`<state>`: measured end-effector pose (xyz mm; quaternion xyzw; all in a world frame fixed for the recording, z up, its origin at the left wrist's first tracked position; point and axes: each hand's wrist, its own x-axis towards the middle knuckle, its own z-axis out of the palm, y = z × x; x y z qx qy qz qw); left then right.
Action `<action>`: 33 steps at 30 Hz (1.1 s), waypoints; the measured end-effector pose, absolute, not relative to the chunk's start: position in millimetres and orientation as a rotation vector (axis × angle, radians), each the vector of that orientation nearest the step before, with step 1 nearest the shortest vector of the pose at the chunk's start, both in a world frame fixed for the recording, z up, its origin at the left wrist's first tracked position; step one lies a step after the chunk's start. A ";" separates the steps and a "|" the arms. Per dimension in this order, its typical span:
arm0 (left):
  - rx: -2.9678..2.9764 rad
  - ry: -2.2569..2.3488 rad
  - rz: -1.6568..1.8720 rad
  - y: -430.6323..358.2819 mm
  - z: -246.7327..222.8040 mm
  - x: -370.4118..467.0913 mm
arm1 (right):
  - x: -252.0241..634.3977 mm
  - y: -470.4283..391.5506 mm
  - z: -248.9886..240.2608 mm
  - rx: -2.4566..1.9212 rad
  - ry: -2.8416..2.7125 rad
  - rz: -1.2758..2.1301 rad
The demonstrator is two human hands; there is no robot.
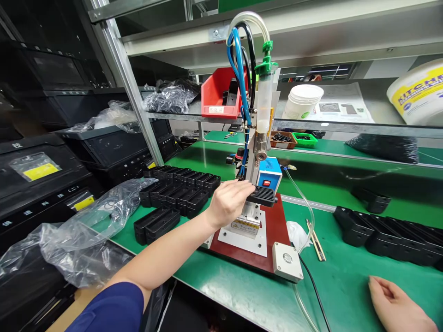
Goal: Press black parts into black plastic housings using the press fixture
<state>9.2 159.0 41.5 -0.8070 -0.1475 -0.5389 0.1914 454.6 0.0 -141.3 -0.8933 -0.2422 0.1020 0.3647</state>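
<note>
My left hand [230,201] reaches to the machine at the centre, its fingers closed on the left end of a black ribbed part [263,196]. That part lies on the metal fixture [249,214], below the upright syringe [265,101] with its green cap. My right hand [398,302] is at the lower right, over the green table, with its fingers curled. What it holds, if anything, is hidden. Between my hands is a grey box with a round button [287,259], on the corner of the red base [242,258].
Black trays [176,189] stand in rows left of the machine, beside clear plastic bags [90,240]. More black parts [391,235] line the right side. A clear tube, a cable and tweezers [316,242] lie right of the base. A shelf [346,127] crosses behind.
</note>
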 end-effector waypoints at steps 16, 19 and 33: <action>-2.440 -0.479 -1.469 156.9 44.1 15.1 | 468.1 -0.4 -153.4 -2.254 -0.749 0.161; -2.456 -0.565 -1.231 153.2 45.1 14.1 | 473.5 -1.4 -160.0 -2.177 -0.855 0.049; -2.448 -0.756 -1.019 139.1 38.1 10.6 | 461.2 -1.7 -146.1 -2.233 -0.809 0.087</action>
